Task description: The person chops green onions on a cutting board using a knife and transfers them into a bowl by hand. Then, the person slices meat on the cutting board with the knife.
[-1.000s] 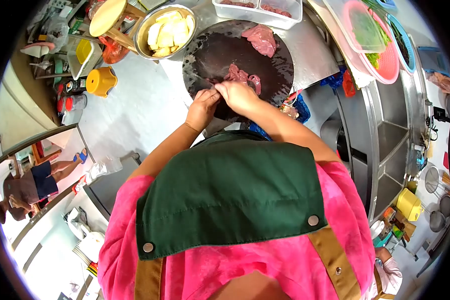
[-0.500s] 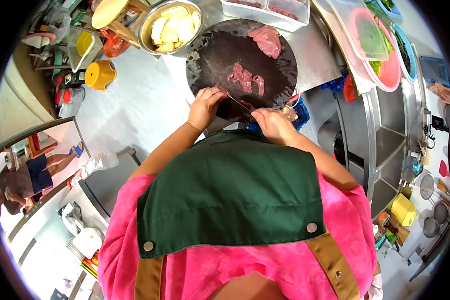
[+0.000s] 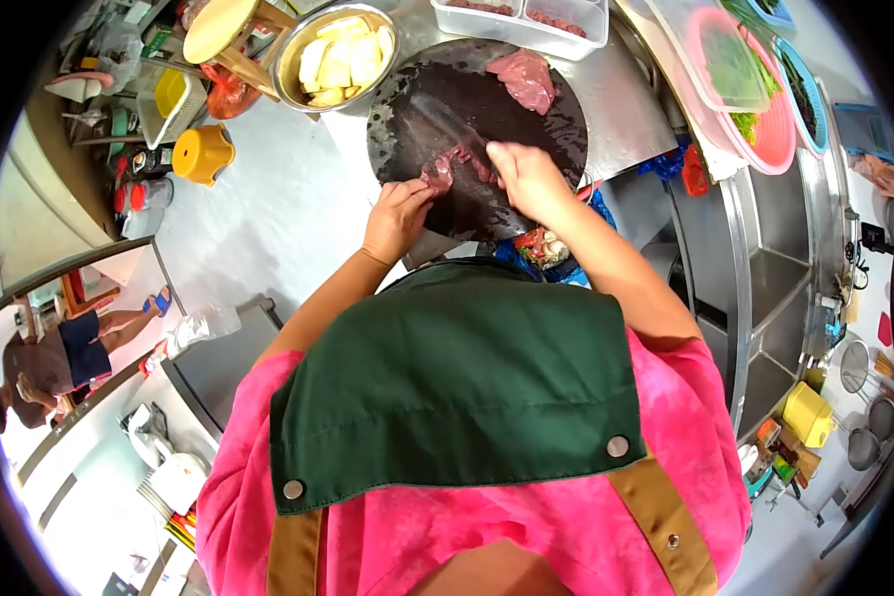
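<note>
A round dark cutting board (image 3: 558, 137) lies in front of me. At its near left edge my left hand (image 3: 397, 217) has its fingers closed on a piece of raw red meat (image 3: 437, 176). My right hand (image 3: 530, 181) is over the board's right half, wrapped round the handle of a knife (image 3: 449, 121). The blade points to the upper left and is smeared by motion. Cut meat slices (image 3: 483, 169) lie beneath and beside the blade, partly hidden by it. Toward the far right of the board sits a larger chunk of raw meat (image 3: 524, 79).
A metal bowl (image 3: 282, 68) of pale yellow chunks stands left of the board. Behind it is a clear divided container (image 3: 522, 34) with red meat. Pink (image 3: 771, 149) and blue baskets of greens stand at right. A yellow stool (image 3: 203, 152) is on the floor; another person (image 3: 55, 358) is at far left.
My right hand has moved up and forward with the knife, its blade swinging from near the left fingers to over the slices. My left hand stays near the board's edge, gripping meat.
</note>
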`<state>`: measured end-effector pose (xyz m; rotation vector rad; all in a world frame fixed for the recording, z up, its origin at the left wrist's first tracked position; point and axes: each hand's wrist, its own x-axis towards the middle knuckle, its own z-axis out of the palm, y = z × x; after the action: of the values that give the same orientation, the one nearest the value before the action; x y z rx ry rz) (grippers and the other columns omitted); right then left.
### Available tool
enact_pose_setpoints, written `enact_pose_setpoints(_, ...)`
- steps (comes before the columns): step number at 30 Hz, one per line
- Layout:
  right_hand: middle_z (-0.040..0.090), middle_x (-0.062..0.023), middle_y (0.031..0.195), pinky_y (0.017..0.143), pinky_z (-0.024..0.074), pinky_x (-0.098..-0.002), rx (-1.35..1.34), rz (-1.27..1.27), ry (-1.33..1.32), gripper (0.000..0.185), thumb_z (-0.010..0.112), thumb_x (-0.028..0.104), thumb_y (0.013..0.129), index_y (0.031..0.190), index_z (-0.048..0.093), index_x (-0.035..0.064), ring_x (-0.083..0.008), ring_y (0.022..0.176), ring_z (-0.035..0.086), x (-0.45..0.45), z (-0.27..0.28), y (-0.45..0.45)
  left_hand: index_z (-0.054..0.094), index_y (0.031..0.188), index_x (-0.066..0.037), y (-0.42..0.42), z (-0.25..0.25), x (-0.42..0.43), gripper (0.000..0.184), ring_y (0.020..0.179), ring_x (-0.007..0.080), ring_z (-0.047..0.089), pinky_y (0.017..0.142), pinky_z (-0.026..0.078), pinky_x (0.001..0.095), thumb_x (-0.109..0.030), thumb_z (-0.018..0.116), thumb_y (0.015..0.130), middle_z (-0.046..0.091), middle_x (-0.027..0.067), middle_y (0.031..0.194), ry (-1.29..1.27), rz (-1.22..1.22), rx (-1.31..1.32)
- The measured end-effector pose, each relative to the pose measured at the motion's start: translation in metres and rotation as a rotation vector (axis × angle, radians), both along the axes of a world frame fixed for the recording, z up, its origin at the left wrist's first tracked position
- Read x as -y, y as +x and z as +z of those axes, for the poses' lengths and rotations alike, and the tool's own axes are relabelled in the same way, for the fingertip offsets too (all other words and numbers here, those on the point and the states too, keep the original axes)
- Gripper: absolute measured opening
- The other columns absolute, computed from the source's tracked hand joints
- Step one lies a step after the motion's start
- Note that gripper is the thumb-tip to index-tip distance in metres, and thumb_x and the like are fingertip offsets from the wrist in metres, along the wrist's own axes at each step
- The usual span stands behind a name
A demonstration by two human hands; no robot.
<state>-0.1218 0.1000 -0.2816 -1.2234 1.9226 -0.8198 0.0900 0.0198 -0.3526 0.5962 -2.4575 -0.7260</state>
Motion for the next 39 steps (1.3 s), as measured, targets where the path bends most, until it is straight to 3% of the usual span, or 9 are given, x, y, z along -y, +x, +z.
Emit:
enact_pose_setpoints(8, 0.060, -0.0234, 0.086, 0.072, 0.0450, -0.0464, -0.055, 0.112, -0.104, 0.035, 0.041, 0.029, 0.093, 0.089, 0.060, -0.0004, -0.0418, 0.082, 0.057, -0.064, -0.016, 0.025, 0.063, 0.093, -0.013, -0.009, 0.001, 0.000, 0.029, 0.084, 0.0255, 0.054, 0.074, 0.045, 0.0338, 0.000, 0.064, 0.068, 0.059, 0.0032, 0.099, 0.013, 0.030, 0.006)
enact_pose_setpoints(10, 0.060, -0.0233, 0.084, 0.070, 0.0456, -0.0423, -0.099, 0.129, 0.023, 0.030, 0.045, 0.024, 0.092, 0.091, 0.059, -0.0018, -0.0415, 0.081, 0.056, -0.069, -0.022, 0.028, 0.063, 0.093, -0.014, -0.008, 0.000, 0.000, 0.029, 0.084, 0.0256, 0.054, 0.074, 0.045, 0.0340, 0.001, 0.064, 0.068, 0.059, 0.0033, 0.099, 0.031, 0.030, -0.002)
enact_pose_setpoints(18, 0.060, -0.0235, 0.084, 0.072, 0.0448, -0.0464, -0.063, 0.158, -0.015, 0.040, 0.039, 0.032, 0.094, 0.083, 0.058, -0.0013, -0.0402, 0.081, 0.057, -0.040, -0.030, 0.019, 0.065, 0.093, -0.014, -0.006, -0.005, -0.001, 0.031, 0.086, 0.0241, 0.057, 0.074, 0.044, 0.0327, 0.003, 0.065, 0.067, 0.062, 0.0039, 0.097, 0.037, 0.060, -0.035)
enact_pose_setpoints(22, 0.062, -0.0210, 0.087, 0.073, 0.0462, -0.0441, -0.022, 0.100, 0.116, 0.037, 0.043, 0.032, 0.092, 0.090, 0.061, 0.0004, -0.0392, 0.083, 0.058, -0.071, -0.013, 0.012, 0.064, 0.094, -0.013, -0.006, -0.003, -0.003, 0.030, 0.085, 0.0239, 0.057, 0.074, 0.044, 0.0327, 0.003, 0.065, 0.068, 0.061, 0.0043, 0.097, 0.014, 0.029, -0.080)
enact_pose_setpoints(24, 0.062, -0.0200, 0.088, 0.073, 0.0470, -0.0429, -0.093, 0.172, -0.115, 0.034, 0.044, 0.031, 0.091, 0.092, 0.062, 0.0012, -0.0384, 0.084, 0.058, -0.074, -0.011, 0.017, 0.064, 0.094, -0.012, -0.007, -0.004, -0.003, 0.029, 0.084, 0.0242, 0.057, 0.073, 0.044, 0.0327, 0.003, 0.064, 0.069, 0.061, 0.0048, 0.097, 0.033, 0.064, -0.098)
enact_pose_setpoints(27, 0.062, -0.0203, 0.094, 0.078, 0.0471, -0.0398, -0.159, 0.215, -0.002, 0.029, 0.048, 0.025, 0.091, 0.097, 0.061, -0.0006, -0.0367, 0.090, 0.058, -0.075, -0.012, 0.028, 0.064, 0.094, -0.012, -0.006, -0.007, -0.001, 0.028, 0.083, 0.0247, 0.057, 0.072, 0.044, 0.0329, 0.003, 0.064, 0.069, 0.061, 0.0051, 0.098, 0.022, 0.072, -0.064)
enact_pose_setpoints(34, 0.061, -0.0216, 0.084, 0.071, 0.0466, -0.0465, -0.241, 0.230, -0.035, 0.036, 0.042, 0.031, 0.093, 0.083, 0.059, 0.0006, -0.0392, 0.080, 0.059, -0.040, -0.013, 0.043, 0.063, 0.095, -0.010, -0.007, -0.012, 0.000, 0.030, 0.081, 0.0259, 0.054, 0.072, 0.044, 0.0335, 0.002, 0.064, 0.068, 0.060, 0.0048, 0.094, 0.045, 0.039, -0.003)
enact_pose_setpoints(39, 0.061, -0.0216, 0.083, 0.072, 0.0463, -0.0465, -0.169, 0.250, -0.064, 0.033, 0.043, 0.029, 0.092, 0.086, 0.060, 0.0006, -0.0395, 0.080, 0.059, -0.052, -0.025, 0.035, 0.062, 0.096, -0.009, -0.009, -0.010, 0.001, 0.033, 0.082, 0.0273, 0.054, 0.074, 0.044, 0.0344, 0.002, 0.064, 0.066, 0.059, 0.0053, 0.093, 0.056, 0.061, -0.019)
